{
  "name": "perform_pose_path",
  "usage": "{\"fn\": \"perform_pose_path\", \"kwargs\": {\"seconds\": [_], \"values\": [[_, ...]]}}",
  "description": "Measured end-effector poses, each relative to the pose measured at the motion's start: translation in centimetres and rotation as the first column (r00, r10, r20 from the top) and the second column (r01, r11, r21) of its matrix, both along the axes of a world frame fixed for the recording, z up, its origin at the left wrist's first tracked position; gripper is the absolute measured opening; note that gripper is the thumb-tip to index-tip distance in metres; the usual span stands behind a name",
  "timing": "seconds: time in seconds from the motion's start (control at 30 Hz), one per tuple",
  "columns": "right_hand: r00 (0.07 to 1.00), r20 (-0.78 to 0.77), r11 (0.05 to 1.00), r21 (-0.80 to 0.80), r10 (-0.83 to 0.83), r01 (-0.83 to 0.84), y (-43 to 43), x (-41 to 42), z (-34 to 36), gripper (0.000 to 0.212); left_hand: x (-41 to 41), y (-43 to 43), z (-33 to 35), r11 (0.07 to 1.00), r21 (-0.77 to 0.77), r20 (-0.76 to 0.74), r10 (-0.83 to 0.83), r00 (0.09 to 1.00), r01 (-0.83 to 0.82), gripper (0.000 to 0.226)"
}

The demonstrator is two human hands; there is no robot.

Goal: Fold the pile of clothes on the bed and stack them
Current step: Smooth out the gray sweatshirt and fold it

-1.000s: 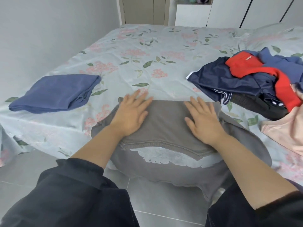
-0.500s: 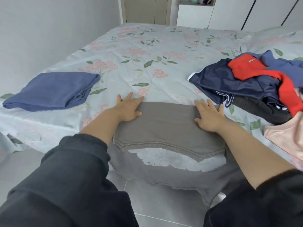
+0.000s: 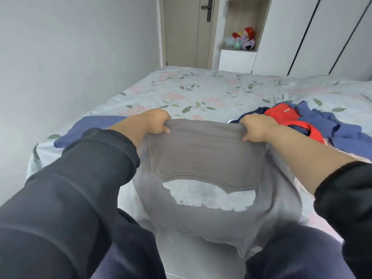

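A grey sweatshirt (image 3: 203,156) with a white print hangs in the air in front of me, partly folded, its lower part dangling past the bed edge. My left hand (image 3: 159,122) grips its upper left corner and my right hand (image 3: 255,127) grips its upper right corner. A folded blue garment (image 3: 84,125) lies on the bed at the left, partly hidden behind my left arm. The unfolded pile (image 3: 314,125) of navy, red and blue clothes lies at the right.
The floral bed sheet (image 3: 211,91) stretches to the far wall. A door (image 3: 185,31), a shelf niche with plush toys (image 3: 243,39) and white wardrobe doors (image 3: 314,35) stand behind the bed. A grey wall runs along the left.
Both hands went from lying flat on the grey sweatshirt to gripping its far corners and lifting it off the bed. The camera tilted upward.
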State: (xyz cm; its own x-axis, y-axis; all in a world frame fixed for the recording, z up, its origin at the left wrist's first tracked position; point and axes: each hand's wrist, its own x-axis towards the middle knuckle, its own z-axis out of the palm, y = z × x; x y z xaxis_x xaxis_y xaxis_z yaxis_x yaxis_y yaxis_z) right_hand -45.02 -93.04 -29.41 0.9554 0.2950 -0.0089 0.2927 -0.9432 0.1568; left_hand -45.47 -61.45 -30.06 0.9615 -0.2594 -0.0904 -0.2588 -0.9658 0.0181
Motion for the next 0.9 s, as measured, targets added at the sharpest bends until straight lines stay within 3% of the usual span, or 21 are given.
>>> {"fn": "perform_pose_path", "kwargs": {"seconds": [0.17, 0.27, 0.47, 0.57, 0.63, 0.77, 0.9], "values": [[0.995, 0.1, 1.0, 0.004, 0.004, -0.005, 0.1, -0.4, 7.1, 0.03, -0.8, -0.1, 8.0, 0.999, 0.032, 0.129, -0.022, 0.991, 0.018, 0.027], [0.979, 0.204, 1.0, -0.001, 0.027, -0.027, 0.0, 0.2, 11.3, 0.017, -0.4, -0.3, 12.5, 0.997, 0.078, 0.208, -0.034, 0.978, 0.018, 0.03], [0.901, 0.432, 0.998, -0.051, 0.045, -0.026, -0.7, 3.8, 16.1, 0.02, 2.4, 0.2, 17.7, 0.984, 0.162, 0.337, 0.018, 0.941, -0.077, 0.015], [0.828, 0.555, 0.991, -0.131, 0.079, -0.007, -0.6, 6.7, 15.6, 0.017, 4.8, 0.7, 17.0, 0.964, 0.193, 0.424, 0.088, 0.901, -0.185, 0.009], [0.841, 0.538, 0.983, -0.179, 0.058, 0.047, -0.2, 8.9, 13.8, 0.017, 7.1, 0.7, 14.9, 0.945, 0.221, 0.434, 0.126, 0.892, -0.241, 0.005], [0.884, 0.467, 0.967, -0.235, 0.021, 0.101, 1.0, 13.8, 9.5, 0.025, 12.1, 0.7, 9.9, 0.911, 0.271, 0.413, 0.183, 0.892, -0.312, 0.017], [0.818, 0.575, 0.986, -0.148, 0.018, 0.082, 2.0, 19.2, 8.8, 0.024, 17.1, 1.1, 9.1, 0.906, 0.19, 0.492, 0.245, 0.835, -0.378, 0.025]]}}
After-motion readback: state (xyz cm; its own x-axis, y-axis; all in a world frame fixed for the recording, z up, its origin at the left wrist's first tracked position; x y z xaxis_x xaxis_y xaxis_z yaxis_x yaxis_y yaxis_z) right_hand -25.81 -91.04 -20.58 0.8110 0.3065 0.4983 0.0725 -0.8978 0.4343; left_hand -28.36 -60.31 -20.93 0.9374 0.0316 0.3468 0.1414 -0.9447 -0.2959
